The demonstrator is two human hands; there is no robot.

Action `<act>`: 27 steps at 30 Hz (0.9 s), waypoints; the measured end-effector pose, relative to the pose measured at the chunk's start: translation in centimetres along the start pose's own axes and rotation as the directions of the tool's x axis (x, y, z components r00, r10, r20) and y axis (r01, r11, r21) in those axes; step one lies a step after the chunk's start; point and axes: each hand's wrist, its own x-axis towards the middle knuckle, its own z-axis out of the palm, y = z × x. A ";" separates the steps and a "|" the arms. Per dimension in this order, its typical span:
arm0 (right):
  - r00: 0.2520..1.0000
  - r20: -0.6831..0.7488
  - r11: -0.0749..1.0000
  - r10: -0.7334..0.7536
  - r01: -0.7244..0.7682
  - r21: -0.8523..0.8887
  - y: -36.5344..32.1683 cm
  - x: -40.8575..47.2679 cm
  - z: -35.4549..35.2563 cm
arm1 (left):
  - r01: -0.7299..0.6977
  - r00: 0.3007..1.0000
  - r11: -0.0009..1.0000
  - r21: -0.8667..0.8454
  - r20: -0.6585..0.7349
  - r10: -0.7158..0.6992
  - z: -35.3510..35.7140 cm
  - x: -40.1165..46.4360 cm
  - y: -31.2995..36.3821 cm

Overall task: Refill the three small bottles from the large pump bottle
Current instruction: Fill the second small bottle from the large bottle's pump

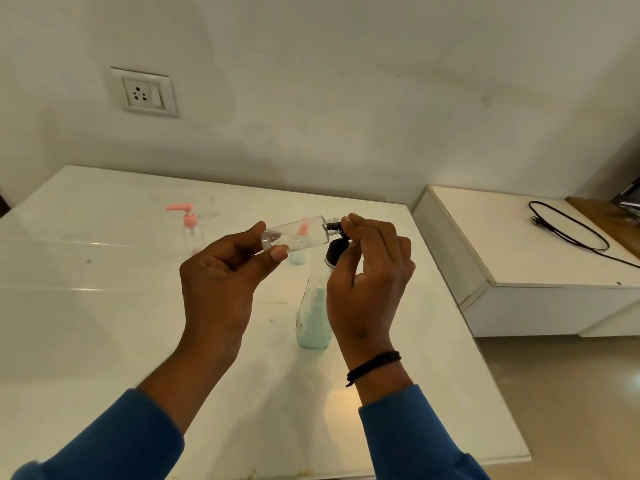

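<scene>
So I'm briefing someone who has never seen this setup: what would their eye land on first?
Probably the two hands raised mid-frame: the left hand holds a small clear bottle on its side, while the right hand pinches at its threaded neck. Just below stands the large pump bottle with pale blue-green liquid, on the white table. Further back left, a small bottle with a pink pump stands alone.

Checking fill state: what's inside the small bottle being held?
The held bottle looks clear and almost empty, lying sideways between the hands. The left hand covers its base, so any residue there is hidden. The pink showing through it is another bottle behind.
</scene>
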 end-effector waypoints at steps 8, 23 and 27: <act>1.000 -0.004 1.000 0.009 -0.009 0.017 0.2 -0.4 0.1 | -0.003 1.000 1.000 0.015 -0.002 0.003 0.1 -0.1 0.1; 1.000 -0.010 1.000 -0.011 0.011 0.011 -0.2 0.0 -0.1 | -0.028 1.000 1.000 0.011 -0.002 0.028 0.2 0.0 0.1; 1.000 -0.003 1.000 -0.006 0.006 0.012 0.2 -0.3 -0.1 | -0.012 1.000 1.000 -0.013 -0.008 0.012 0.2 -0.1 0.0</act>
